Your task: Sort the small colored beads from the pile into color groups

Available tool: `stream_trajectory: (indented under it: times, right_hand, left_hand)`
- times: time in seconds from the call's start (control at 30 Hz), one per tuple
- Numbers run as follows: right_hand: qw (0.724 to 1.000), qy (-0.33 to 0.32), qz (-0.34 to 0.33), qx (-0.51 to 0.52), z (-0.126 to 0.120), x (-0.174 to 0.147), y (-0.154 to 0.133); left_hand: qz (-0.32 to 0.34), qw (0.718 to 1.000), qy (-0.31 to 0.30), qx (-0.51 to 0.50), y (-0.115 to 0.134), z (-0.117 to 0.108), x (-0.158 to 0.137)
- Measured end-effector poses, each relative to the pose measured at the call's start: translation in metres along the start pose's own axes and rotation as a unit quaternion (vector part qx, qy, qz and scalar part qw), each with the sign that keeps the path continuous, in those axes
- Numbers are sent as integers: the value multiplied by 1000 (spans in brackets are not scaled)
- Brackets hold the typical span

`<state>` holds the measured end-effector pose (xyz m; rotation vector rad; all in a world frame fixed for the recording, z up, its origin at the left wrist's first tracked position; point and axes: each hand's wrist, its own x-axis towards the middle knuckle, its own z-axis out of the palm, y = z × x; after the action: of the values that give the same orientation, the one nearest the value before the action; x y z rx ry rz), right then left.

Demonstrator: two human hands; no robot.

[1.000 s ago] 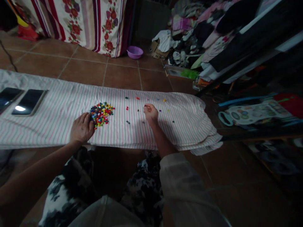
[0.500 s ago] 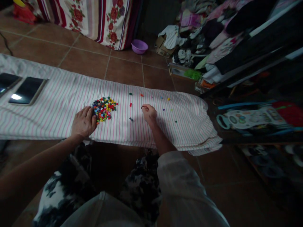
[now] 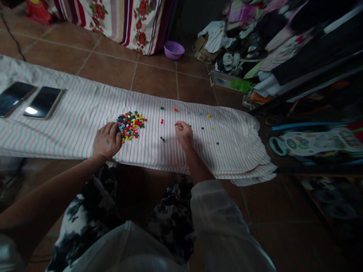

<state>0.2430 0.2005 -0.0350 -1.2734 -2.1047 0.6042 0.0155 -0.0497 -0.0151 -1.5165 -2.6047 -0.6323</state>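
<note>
A heap of small, brightly coloured plastic pieces lies on a striped cloth. Flat on the cloth at the left edge of this heap rests my left hand, its fingers stretched out and touching the nearest pieces. My right hand is over the cloth to the right of the heap, thumb and fingertips pinched together; whatever is between them is too small to make out. Around it lie sorted-out pieces in small groups: red ones, dark grey-green ones, orange ones and a yellow one.
Two phones, one nearer and one farther left, lie on the cloth. Beyond the far edge, a purple basin stands on the tiled floor by a flowered curtain. Clothes and a cardboard box are heaped at the back right.
The whole view has shifted slightly, so everything appears farther right and a little higher. Both hands keep nearly the same places on the cloth; the right fingers stay pinched.
</note>
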Motion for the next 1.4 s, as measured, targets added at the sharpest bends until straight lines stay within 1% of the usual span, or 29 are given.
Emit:
stream_trajectory:
  times: [0.07, 0.3, 0.47, 0.7, 0.97, 1.13, 1.27, 1.4]
  right_hand:
    - [1000, 11, 1, 1, 2, 0, 2]
    - [1000, 6, 1, -16, 1, 3, 4]
    - [1000, 8, -8, -14, 1, 0, 3]
    - [998, -14, -47, -43, -1, -2, 5]
    - [997, -26, -37, -57, 0, -1, 4]
    - [998, -20, -41, -43, 0, -5, 2]
    - [998, -22, -45, -40, -1, -6, 0]
    - [999, 10, -35, -19, -3, -4, -5]
  left_hand:
    - [0, 1000, 0, 4, 0, 0, 0]
    - [12, 1000, 4, 15, -2, 3, 0]
    - [8, 1000, 3, 15, -1, 2, 0]
    - [9, 1000, -2, 7, 1, 0, 0]
    - [10, 1000, 5, 5, 0, 1, 0]
    - [11, 1000, 6, -12, -1, 1, 0]
    - [4, 1000, 4, -5, -1, 2, 0]
    - [4, 1000, 1, 4, -2, 3, 0]
